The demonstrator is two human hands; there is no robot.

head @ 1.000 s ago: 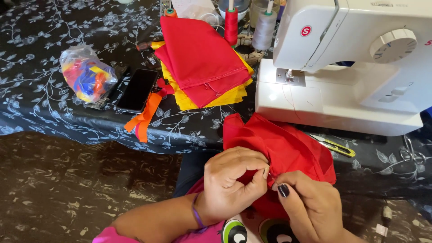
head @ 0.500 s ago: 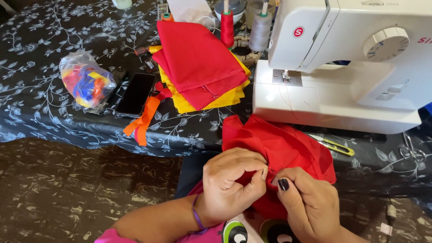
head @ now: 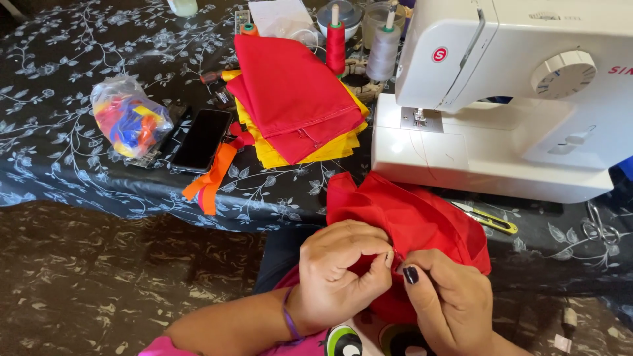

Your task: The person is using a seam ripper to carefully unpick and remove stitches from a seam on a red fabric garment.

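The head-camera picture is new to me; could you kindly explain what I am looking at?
It is taken from a camera on a person's head, looking down at their own two hands. The left hand and right hand both pinch a red cloth piece at the table edge. On the floral tablecloth stand a white sewing machine, folded red and yellow fabric, a black phone, a bag of colourful scraps, thread cones and yellow-handled snips.

Head view, steeply downward (close)

Both hands, left (head: 346,270), right (head: 448,300), pinch red cloth (head: 422,221) before sewing machine (head: 514,99)
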